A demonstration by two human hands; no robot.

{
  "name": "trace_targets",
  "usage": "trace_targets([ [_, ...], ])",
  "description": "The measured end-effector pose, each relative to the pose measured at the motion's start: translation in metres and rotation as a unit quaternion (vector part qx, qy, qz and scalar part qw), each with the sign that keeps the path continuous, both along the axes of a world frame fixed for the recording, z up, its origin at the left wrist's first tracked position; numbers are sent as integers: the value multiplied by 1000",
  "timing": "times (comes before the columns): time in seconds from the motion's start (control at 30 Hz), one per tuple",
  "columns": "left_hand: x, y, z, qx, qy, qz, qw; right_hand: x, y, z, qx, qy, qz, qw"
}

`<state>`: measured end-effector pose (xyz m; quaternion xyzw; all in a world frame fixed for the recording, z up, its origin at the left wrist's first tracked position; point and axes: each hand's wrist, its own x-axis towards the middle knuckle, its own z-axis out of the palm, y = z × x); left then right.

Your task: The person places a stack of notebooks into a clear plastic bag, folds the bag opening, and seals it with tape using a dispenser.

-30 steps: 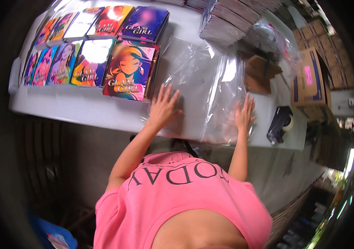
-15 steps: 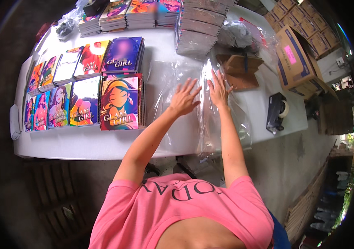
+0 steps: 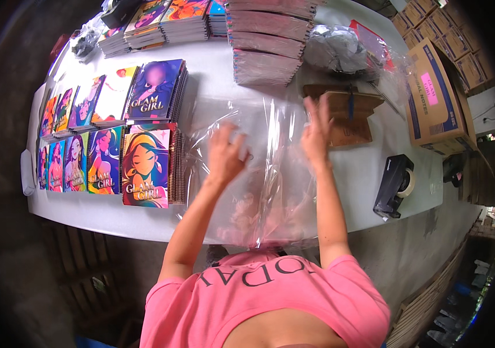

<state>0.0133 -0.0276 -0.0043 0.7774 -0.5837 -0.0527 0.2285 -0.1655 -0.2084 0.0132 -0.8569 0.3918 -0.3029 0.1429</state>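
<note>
Fingers [image 3: 219, 137] half bent and blurred, the person's left hand [image 3: 226, 159] is over the left part of a clear plastic sheet [image 3: 268, 180]; I can't tell whether it pinches the film. On the right hand [image 3: 316, 139], the fingers are stretched out, released, above the sheet's right side. The film lies on the white bench [image 3: 352, 180], right in front of the person, its near edge by the pink shirt [image 3: 270, 290]. Spiral notebooks [image 3: 146, 168] stand in rows to its left, a black tape dispenser [image 3: 391, 184] to its right, and a tall film-wrapped stack [image 3: 268, 49] beyond.
</note>
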Motion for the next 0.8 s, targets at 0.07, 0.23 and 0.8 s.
trace_targets([
  [0.07, -33, -13, -1, -32, 46, -162, 985, -5, -24, 41, -116, 40, -37, 992],
  [0.23, -61, -56, -20, 37, -17, -195, 980, -31, -91, 73, -94, 319, 18, 943],
  [0.8, -52, -81, -7, 204, 12, -56, 977, -74, -109, 112, -21, 263, 155, 952],
])
